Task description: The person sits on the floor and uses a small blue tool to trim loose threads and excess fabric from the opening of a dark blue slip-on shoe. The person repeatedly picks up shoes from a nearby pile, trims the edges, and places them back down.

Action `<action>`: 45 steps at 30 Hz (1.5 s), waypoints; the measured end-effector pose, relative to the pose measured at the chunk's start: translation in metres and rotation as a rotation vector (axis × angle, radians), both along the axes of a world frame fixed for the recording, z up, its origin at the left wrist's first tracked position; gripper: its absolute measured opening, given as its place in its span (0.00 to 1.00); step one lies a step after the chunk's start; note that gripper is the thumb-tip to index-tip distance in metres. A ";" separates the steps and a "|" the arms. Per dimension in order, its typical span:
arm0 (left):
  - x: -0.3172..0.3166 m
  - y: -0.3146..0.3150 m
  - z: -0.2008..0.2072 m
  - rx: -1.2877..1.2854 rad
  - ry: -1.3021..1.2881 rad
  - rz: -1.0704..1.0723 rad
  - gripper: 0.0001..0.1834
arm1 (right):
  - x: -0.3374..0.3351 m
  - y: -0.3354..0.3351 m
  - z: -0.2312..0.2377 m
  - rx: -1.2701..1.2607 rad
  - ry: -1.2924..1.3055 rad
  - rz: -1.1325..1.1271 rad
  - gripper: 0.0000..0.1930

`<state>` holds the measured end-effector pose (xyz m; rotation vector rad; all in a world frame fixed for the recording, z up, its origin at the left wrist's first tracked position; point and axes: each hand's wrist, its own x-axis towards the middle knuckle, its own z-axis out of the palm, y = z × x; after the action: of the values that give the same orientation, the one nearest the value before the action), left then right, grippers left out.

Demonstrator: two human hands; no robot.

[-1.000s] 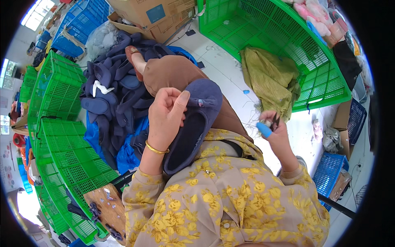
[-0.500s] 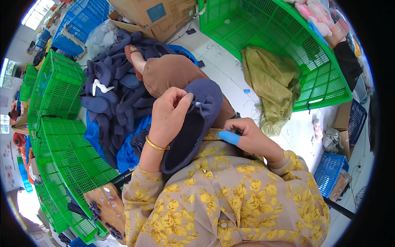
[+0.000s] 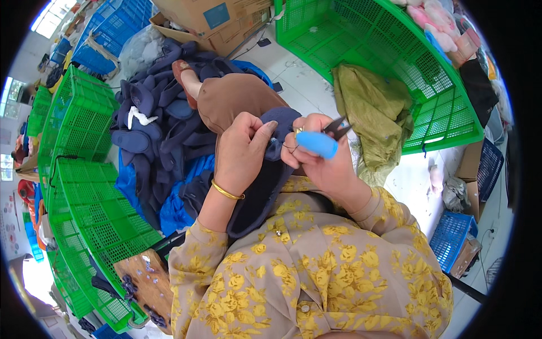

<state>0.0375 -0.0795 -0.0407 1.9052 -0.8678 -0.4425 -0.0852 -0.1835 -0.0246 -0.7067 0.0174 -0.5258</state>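
Observation:
A navy cloth slipper (image 3: 257,195) lies across my lap, its toe pointing away from me. My left hand (image 3: 238,151), with a gold bangle at the wrist, is closed on the slipper's upper near the bow, thumb and forefinger pinched together. Right beside it, my right hand (image 3: 333,172) is curled around small dark thread snips (image 3: 337,129), whose blades stick out to the right. A blue finger cover (image 3: 317,144) sits on the right thumb. A thin dark line, perhaps a thread, shows by the right fingers. The bow is mostly hidden behind my hands.
A heap of navy slippers (image 3: 149,118) lies on blue sheeting (image 3: 178,212) to the left. Green crates (image 3: 84,209) line the left side; another large green crate (image 3: 361,34) holds an olive sack (image 3: 372,113) at its edge. A wooden board (image 3: 144,282) is at lower left.
My right hand has come up and left from my waist to the slipper's bow, and the snips now show in it. The left hand and slipper have shifted slightly right.

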 end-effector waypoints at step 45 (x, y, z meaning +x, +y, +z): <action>0.008 0.023 0.010 -0.021 0.200 -0.234 0.10 | 0.019 -0.030 -0.010 -0.344 0.738 0.061 0.12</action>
<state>0.0456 -0.0569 -0.0309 1.7129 -0.9605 -0.7485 -0.0660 -0.2138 -0.0346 -1.2046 0.6050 -0.1848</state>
